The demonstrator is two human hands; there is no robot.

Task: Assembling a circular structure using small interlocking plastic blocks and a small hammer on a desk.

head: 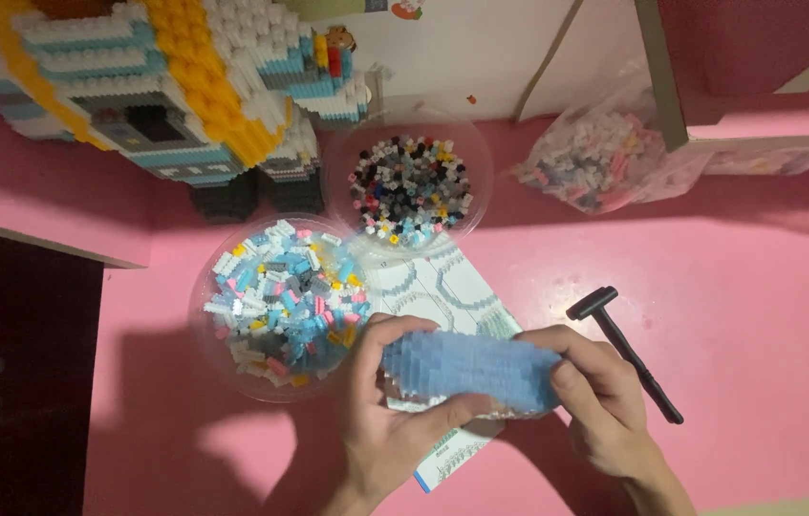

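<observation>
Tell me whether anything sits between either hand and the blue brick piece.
Nothing visible does. The left hand and the right hand both hold the blue brick piece directly, one at each end, above the instruction sheet.

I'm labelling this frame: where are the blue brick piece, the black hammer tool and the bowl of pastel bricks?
blue brick piece (471, 368), head view, middle of its studded face
black hammer tool (636, 361), head view, mid-handle
bowl of pastel bricks (202, 330), head view, left rim
</observation>
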